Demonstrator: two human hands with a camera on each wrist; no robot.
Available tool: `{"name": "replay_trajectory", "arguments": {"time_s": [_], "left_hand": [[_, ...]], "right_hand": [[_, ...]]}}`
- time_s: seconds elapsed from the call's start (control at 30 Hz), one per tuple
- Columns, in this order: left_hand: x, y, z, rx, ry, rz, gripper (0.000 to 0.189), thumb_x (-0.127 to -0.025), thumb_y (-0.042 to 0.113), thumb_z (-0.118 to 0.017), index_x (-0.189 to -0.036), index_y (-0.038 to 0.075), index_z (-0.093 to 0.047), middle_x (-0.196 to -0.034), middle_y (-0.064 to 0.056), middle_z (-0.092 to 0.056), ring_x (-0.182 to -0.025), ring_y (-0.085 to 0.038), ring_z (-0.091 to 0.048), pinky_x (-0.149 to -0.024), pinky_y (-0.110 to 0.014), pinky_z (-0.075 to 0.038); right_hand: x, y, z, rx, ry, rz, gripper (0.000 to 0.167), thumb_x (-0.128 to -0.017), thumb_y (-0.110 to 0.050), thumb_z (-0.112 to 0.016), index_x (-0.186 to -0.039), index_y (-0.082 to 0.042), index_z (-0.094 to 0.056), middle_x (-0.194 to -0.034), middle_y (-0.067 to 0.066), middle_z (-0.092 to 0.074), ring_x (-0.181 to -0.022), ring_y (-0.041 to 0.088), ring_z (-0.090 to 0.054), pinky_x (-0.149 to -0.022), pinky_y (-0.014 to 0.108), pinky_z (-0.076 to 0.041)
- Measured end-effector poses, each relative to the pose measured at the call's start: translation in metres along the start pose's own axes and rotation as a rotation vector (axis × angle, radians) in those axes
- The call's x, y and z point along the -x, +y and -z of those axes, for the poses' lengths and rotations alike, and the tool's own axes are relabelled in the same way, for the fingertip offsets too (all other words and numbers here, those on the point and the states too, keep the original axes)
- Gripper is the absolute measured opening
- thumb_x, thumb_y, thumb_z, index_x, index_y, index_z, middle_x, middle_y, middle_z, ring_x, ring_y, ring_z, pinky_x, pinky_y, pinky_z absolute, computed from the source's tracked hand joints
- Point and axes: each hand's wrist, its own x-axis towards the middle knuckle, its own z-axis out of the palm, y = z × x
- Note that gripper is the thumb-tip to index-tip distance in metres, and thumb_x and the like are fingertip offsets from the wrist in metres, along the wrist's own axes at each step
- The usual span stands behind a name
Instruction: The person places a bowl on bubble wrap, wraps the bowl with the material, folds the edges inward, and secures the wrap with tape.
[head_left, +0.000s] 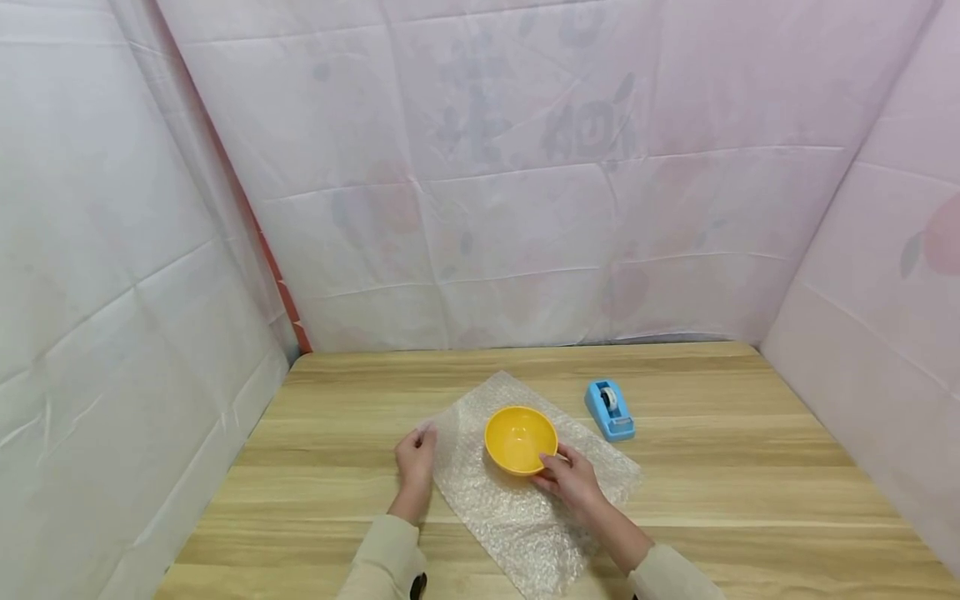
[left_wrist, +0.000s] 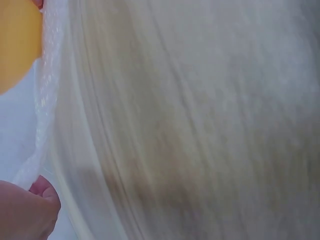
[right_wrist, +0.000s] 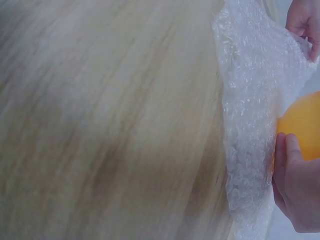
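Observation:
A yellow bowl (head_left: 519, 440) stands upright on a sheet of bubble wrap (head_left: 480, 492) that lies cornerwise on the table. My right hand (head_left: 572, 481) grips the bowl's near right side, thumb at the rim and fingers low on the outer wall. With its fingertips, my left hand (head_left: 416, 458) pinches the left corner of the bubble wrap, which is lifted a little. The right wrist view catches the fingers (right_wrist: 292, 150) against the bowl (right_wrist: 302, 125). In the left wrist view the left hand (left_wrist: 30, 210) holds the wrap's edge (left_wrist: 42, 125).
A blue tape dispenser (head_left: 610, 410) stands just right of the bubble wrap's far right edge. The wooden table (head_left: 337, 417) is bounded by hanging white printed sheets (head_left: 510, 250) at the back and both sides.

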Motion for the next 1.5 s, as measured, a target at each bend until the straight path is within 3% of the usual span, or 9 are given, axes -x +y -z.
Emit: {"name": "replay_trajectory", "arguments": {"time_s": [0.1, 0.2, 0.37, 0.53, 0.73, 1.0, 1.17, 1.5], "left_hand": [[0.002, 0.003, -0.004, 0.016, 0.018, -0.014, 0.021, -0.087, 0.008, -0.06, -0.093, -0.011, -0.067, -0.089, -0.02, -0.066, -0.083, -0.023, -0.059, -0.073, -0.031, -0.052], [0.004, 0.007, -0.009, 0.039, 0.024, -0.038, 0.024, -0.087, 0.008, -0.06, -0.101, -0.01, -0.066, -0.106, -0.026, -0.065, -0.1, -0.033, -0.061, -0.086, -0.041, -0.051], [0.008, 0.014, -0.015, 0.072, 0.005, -0.075, 0.024, -0.088, 0.008, -0.059, -0.102, -0.009, -0.066, -0.109, -0.025, -0.064, -0.107, -0.037, -0.059, -0.091, -0.043, -0.05], [0.013, 0.022, -0.021, 0.083, 0.008, -0.134, 0.021, -0.086, 0.007, -0.062, -0.097, -0.009, -0.068, -0.098, -0.025, -0.068, -0.087, -0.024, -0.065, -0.075, -0.025, -0.053], [0.018, 0.031, -0.025, 0.111, -0.011, -0.156, 0.02, -0.085, 0.007, -0.063, -0.095, -0.009, -0.069, -0.092, -0.024, -0.069, -0.07, -0.005, -0.054, -0.062, -0.012, -0.044], [0.025, 0.042, -0.033, 0.118, -0.03, -0.2, 0.02, -0.084, 0.006, -0.064, -0.094, -0.01, -0.068, -0.084, -0.024, -0.068, -0.063, 0.0, -0.048, -0.058, -0.012, -0.042], [0.032, 0.049, -0.037, 0.132, -0.076, -0.17, 0.02, -0.085, 0.006, -0.063, -0.095, -0.009, -0.069, -0.084, -0.023, -0.068, -0.063, -0.001, -0.045, -0.055, -0.011, -0.04], [0.047, 0.058, -0.046, 0.142, -0.156, -0.103, 0.024, -0.088, 0.01, -0.061, -0.102, -0.007, -0.067, -0.096, -0.022, -0.068, -0.076, -0.007, -0.055, -0.066, -0.013, -0.046]], "right_hand": [[0.0, 0.0, 0.0, -0.001, 0.001, 0.0, 0.053, -0.096, -0.009, -0.047, -0.138, 0.013, -0.024, -0.125, 0.035, -0.046, -0.091, 0.022, -0.065, -0.079, 0.034, -0.056], [0.0, 0.0, 0.0, -0.003, 0.0, 0.0, 0.054, -0.095, -0.009, -0.047, -0.138, 0.013, -0.024, -0.125, 0.035, -0.046, -0.091, 0.022, -0.065, -0.08, 0.034, -0.056], [0.0, -0.001, 0.001, -0.003, -0.001, 0.002, 0.054, -0.096, -0.01, -0.048, -0.139, 0.012, -0.024, -0.125, 0.035, -0.045, -0.093, 0.024, -0.064, -0.081, 0.035, -0.055], [-0.001, -0.001, 0.0, -0.005, -0.007, 0.002, 0.054, -0.096, -0.01, -0.048, -0.139, 0.012, -0.024, -0.126, 0.035, -0.045, -0.094, 0.024, -0.064, -0.081, 0.035, -0.055], [-0.002, -0.001, 0.001, -0.012, -0.005, 0.006, 0.053, -0.096, -0.01, -0.048, -0.139, 0.012, -0.024, -0.125, 0.035, -0.046, -0.09, 0.021, -0.065, -0.08, 0.034, -0.055], [-0.002, -0.001, 0.001, -0.012, -0.001, 0.004, 0.053, -0.096, -0.01, -0.048, -0.138, 0.012, -0.025, -0.125, 0.035, -0.046, -0.091, 0.022, -0.065, -0.081, 0.035, -0.055], [-0.003, 0.0, 0.001, -0.011, 0.0, -0.006, 0.054, -0.095, -0.01, -0.049, -0.139, 0.012, -0.025, -0.126, 0.035, -0.046, -0.095, 0.026, -0.065, -0.081, 0.035, -0.055], [-0.002, 0.002, 0.001, -0.015, -0.002, 0.003, 0.053, -0.095, -0.009, -0.048, -0.138, 0.013, -0.026, -0.124, 0.036, -0.047, -0.092, 0.026, -0.065, -0.079, 0.034, -0.056]]}}
